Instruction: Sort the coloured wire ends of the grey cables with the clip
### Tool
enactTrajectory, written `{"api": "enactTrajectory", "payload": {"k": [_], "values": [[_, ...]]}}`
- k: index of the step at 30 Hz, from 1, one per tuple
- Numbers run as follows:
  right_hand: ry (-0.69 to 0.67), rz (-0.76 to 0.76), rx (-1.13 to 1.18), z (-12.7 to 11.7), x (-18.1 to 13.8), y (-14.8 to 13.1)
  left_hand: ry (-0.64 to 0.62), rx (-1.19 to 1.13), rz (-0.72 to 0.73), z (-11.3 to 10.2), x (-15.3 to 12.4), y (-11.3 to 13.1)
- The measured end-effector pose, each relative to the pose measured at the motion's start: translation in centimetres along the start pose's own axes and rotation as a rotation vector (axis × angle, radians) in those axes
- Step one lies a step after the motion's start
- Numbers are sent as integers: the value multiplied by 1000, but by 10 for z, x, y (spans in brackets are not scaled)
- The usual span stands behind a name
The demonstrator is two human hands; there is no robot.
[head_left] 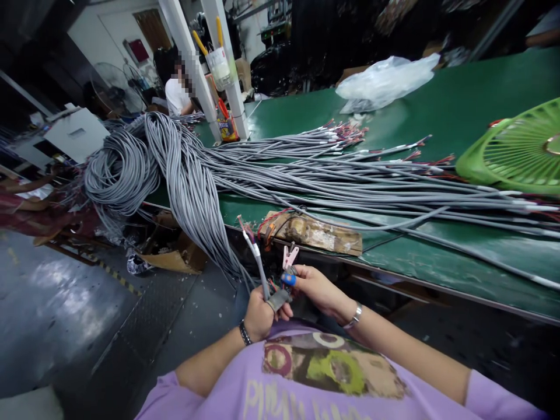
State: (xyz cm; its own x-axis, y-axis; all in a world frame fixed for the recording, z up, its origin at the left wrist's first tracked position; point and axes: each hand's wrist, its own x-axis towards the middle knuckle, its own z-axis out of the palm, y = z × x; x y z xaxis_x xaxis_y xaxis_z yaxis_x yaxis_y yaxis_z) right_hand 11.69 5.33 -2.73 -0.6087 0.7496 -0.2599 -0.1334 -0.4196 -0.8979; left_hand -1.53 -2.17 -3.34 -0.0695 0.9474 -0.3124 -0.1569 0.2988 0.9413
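Observation:
My left hand (pixel 259 315) is closed round a grey cable (pixel 261 269) that stands up from the fist, its stripped end with coloured wires at the top. My right hand (pixel 312 287) is closed just to the right of it, pinching a small pink clip-like tool (pixel 289 256) near the cable; a blue cap covers one fingertip. Both hands are held low, in front of the near edge of the green table (pixel 459 111). A large bundle of grey cables (pixel 306 175) lies across the table and hangs off its left end.
A green plastic fan grille (pixel 516 149) lies at the table's right. A clear plastic bag (pixel 385 79) sits at the back. A worn brown block (pixel 315 230) rests on the near edge. Coiled grey cables (pixel 118 172) pile at left. Another person (pixel 177 93) sits far behind.

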Motion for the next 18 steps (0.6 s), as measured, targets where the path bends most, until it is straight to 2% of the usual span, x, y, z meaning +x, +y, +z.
{"api": "enactTrajectory", "payload": {"k": [4, 10, 15, 18], "values": [[-34, 52, 144, -1, -2, 1, 57, -116, 27, -1, 2, -3], [-80, -24, -14, 2, -1, 3, 31, -144, 43, 1, 1, -2], [-96, -43, -12, 7, -3, 1, 130, -141, 69, 2, 1, 0], [-39, -38, -11, 5, -4, 4, 181, -158, 80, 2, 1, 3]]}}
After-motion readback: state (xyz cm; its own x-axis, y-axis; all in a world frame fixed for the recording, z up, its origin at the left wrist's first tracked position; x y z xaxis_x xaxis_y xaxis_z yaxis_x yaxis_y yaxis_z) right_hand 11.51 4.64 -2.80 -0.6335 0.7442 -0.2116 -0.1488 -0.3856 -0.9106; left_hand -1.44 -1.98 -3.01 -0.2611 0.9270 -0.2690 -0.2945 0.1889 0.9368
